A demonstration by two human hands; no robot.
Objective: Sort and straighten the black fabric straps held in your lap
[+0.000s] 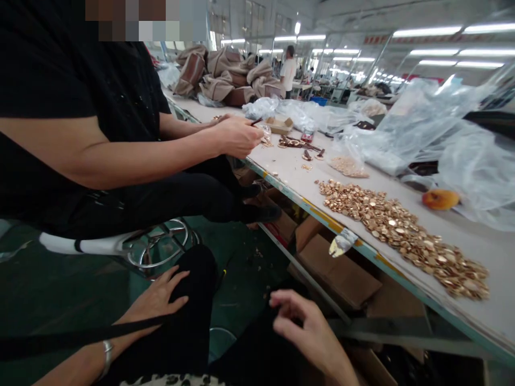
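My left hand [161, 296] lies on my dark-trousered thigh with its fingers spread and nothing held. A silver bracelet [107, 356] circles that wrist, and a black strap [137, 324] crosses it. Over my other leg, my right hand [301, 324] is loosely curled, thumb and fingers apart, with no object visible in it. To its upper right, a long heap of small gold-coloured metal pieces [386, 220] spreads along the table [289, 171], out of contact with either hand.
A co-worker [116, 102] sits at left, hands [239, 136] around a small dark strip. Brown straps with rings [295, 143], a plastic bag of small pieces [348, 166] and an orange object [440, 199] lie on the table. Cardboard boxes [338, 268] stand beneath; a stool [161, 244] is at left.
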